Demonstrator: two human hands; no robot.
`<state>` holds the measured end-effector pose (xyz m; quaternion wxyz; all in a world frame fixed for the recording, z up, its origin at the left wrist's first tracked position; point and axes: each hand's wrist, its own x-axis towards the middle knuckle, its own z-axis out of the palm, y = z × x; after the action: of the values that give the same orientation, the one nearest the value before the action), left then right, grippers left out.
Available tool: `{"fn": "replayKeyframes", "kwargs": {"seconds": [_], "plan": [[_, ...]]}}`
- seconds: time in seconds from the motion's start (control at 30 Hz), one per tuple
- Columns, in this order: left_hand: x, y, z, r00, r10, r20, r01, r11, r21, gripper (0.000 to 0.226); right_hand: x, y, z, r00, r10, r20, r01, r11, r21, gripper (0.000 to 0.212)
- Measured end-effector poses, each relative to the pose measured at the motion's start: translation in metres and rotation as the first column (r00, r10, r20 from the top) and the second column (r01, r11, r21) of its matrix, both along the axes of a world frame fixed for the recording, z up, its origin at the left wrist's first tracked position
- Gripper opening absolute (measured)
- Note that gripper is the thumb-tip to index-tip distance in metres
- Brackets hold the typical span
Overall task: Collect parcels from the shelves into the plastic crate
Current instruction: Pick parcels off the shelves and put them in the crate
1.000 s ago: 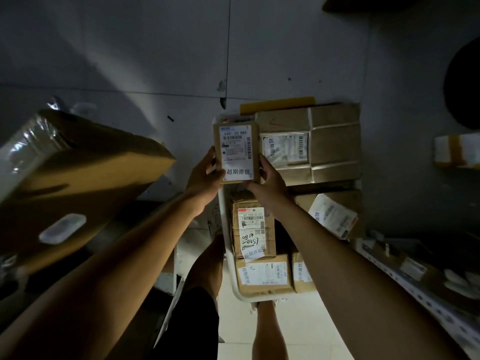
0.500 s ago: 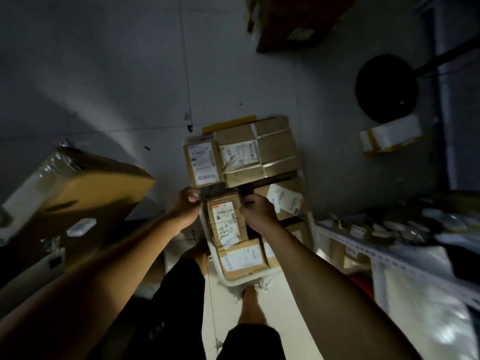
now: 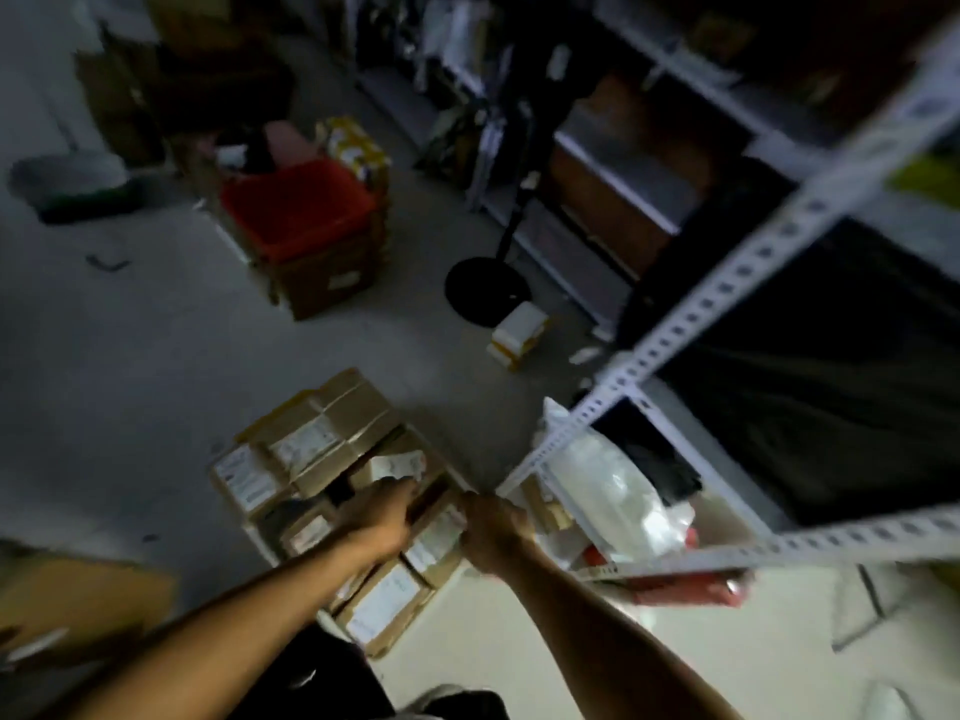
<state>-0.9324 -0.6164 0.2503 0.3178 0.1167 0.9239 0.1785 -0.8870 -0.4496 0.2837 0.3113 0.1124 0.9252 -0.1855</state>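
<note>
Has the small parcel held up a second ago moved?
Yes. It has come down into the crate, lying at its far-left corner beside the big taped box; the small parcel is no longer in either hand.

Dim room; grey floor (image 3: 156,366); white metal shelving (image 3: 727,298) right.
</note>
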Motion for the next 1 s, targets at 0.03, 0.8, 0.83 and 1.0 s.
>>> {"fn": "replayKeyframes", "kwargs": {"seconds": [0.03, 0.8, 0.83, 1.0], "plan": [[0.007, 0.019, 0.009, 0.999, -0.037, -0.037, 0.037, 0.999, 0.012, 0.043, 0.014, 0.018, 0.013, 0.998, 0.065, 0.007, -0.065, 0.996, 0.063, 0.038], [0.317, 0.457, 0.185, 0.157, -0.856, -0.493, 0.985, 0.172, 0.015, 0.045, 0.448, 0.292, 0.157, 0.497, -0.793, -0.351, 0.845, 0.350, 0.405, 0.048], [0.334, 0.469, 0.190, 0.105, -0.849, -0.518, 0.993, 0.116, 0.011, 0.046, 0.460, 0.296, 0.159, 0.467, -0.813, -0.349, 0.855, 0.314, 0.413, 0.045], [0.410, 0.535, 0.225, -0.119, -0.794, -0.596, 0.990, -0.139, -0.012, 0.037, 0.518, 0.320, 0.179, 0.312, -0.869, -0.383, 0.887, 0.122, 0.445, 0.039]]}}
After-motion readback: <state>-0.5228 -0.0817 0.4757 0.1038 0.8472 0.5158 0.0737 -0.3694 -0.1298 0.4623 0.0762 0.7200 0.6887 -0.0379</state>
